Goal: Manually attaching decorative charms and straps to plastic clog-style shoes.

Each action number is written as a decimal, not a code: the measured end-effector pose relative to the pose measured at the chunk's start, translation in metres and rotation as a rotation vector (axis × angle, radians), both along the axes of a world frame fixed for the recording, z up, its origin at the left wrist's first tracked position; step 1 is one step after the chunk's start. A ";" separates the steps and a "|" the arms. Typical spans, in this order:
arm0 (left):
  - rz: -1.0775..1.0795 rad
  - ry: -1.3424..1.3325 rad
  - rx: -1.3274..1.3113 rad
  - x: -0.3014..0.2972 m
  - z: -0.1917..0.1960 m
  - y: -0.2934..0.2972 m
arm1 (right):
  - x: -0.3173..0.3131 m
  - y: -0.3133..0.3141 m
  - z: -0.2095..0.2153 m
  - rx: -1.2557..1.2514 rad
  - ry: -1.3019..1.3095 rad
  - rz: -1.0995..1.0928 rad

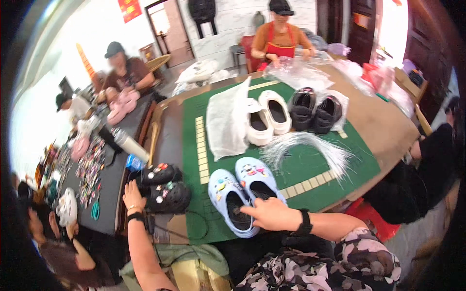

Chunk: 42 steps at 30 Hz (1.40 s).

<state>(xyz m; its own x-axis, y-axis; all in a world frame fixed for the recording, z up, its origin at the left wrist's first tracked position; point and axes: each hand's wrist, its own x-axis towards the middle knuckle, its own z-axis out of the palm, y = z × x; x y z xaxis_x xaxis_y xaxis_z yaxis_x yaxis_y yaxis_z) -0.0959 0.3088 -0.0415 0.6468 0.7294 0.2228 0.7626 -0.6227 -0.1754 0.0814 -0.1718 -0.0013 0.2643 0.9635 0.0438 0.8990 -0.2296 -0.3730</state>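
In the head view, the right hand [276,214] is at the back end of two light blue shoes [221,180]. Its pointing finger sticks out over the inside of the left blue shoe, and the other fingers are curled in. I cannot tell if the thumb and fingers pinch the back of the right shoe, because the hand covers that spot. The blue shoes sit side by side at the near edge of a green mat [361,160], toes pointing away from the person, with little colorful charms on top. The mat lies on a brown desk [388,128].

The left hand [134,198] is out to the left, just beside two black shoes [170,198] with charms on them. Its fingers are stretched out and a little bit spread. I cannot tell if they touch the black shoes.

Past the blue shoes, a bunch of thin white strings [301,138] lies on the mat in a curve. Behind it are two white shoes [262,107], with a pair of dark shoes [302,114] to their right. A white bag [225,121] lies to the left of the white shoes. Near the left hand are a small blue pack [134,163] and a tall pale bottle [131,144]. Across the desk, a person in a red apron [280,51] handles clear plastic [303,72].
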 end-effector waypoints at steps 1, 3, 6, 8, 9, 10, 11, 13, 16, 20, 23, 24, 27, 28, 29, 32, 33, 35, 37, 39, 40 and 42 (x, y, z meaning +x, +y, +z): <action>-0.011 0.053 -0.018 0.003 -0.007 0.007 | 0.002 0.002 -0.014 -0.011 -0.049 0.042; -0.030 0.114 -0.045 0.002 -0.028 0.030 | -0.001 0.004 -0.017 -0.056 -0.029 0.033; -0.009 0.128 -0.129 0.035 -0.001 0.010 | 0.008 -0.008 -0.012 0.056 0.060 0.006; -0.017 0.204 -0.021 0.037 -0.005 0.015 | 0.019 -0.020 0.003 0.151 0.153 -0.036; -0.035 0.229 0.005 0.028 -0.007 0.021 | 0.028 -0.026 0.013 0.166 0.156 -0.022; -0.053 0.254 0.030 0.019 -0.009 0.026 | 0.038 -0.035 0.024 0.180 0.158 -0.009; -0.084 0.251 -0.005 0.026 -0.004 0.020 | 0.049 -0.049 0.038 0.227 0.159 -0.060; -0.156 0.181 0.006 0.014 0.001 0.011 | 0.069 -0.081 0.071 0.312 0.156 -0.138; -0.225 0.142 -0.089 0.011 0.022 -0.013 | 0.100 -0.145 0.109 0.419 0.108 -0.294; -0.257 -0.017 -0.175 0.005 0.039 -0.039 | 0.121 -0.213 0.144 0.472 0.000 -0.655; -0.195 -0.010 -0.163 0.009 0.065 -0.069 | 0.155 -0.236 0.134 0.632 -0.413 -0.801; -0.174 -0.012 -0.134 0.008 0.066 -0.072 | 0.168 -0.242 0.126 0.659 -0.511 -0.848; -0.151 0.013 -0.241 0.035 0.092 -0.119 | 0.208 -0.256 0.092 0.491 -0.589 -1.038; -0.265 -0.102 -0.193 0.037 0.083 -0.121 | 0.220 -0.260 0.077 0.388 -0.537 -1.105; -0.272 -0.097 -0.185 0.046 0.083 -0.136 | 0.231 -0.263 0.057 0.278 -0.484 -1.150; -0.274 -0.089 -0.345 0.082 0.075 -0.193 | 0.240 -0.273 -0.006 -0.014 -0.413 -1.141; -0.315 -0.057 -0.389 0.092 0.068 -0.205 | 0.235 -0.269 -0.018 -0.003 -0.459 -1.139; -0.324 0.091 -0.545 0.105 0.053 -0.223 | 0.208 -0.246 -0.015 0.115 -0.471 -1.118; -0.320 0.038 -0.472 0.092 0.055 -0.240 | 0.180 -0.224 -0.007 0.303 -0.526 -1.022; -0.339 -0.062 -0.471 0.082 0.061 -0.250 | 0.165 -0.212 -0.009 0.475 -0.361 -0.863; -0.359 -0.126 -0.480 0.076 0.061 -0.247 | 0.152 -0.199 -0.002 0.455 -0.211 -0.848; -0.354 -0.195 -0.538 0.062 0.067 -0.244 | 0.130 -0.178 0.003 0.483 -0.010 -0.707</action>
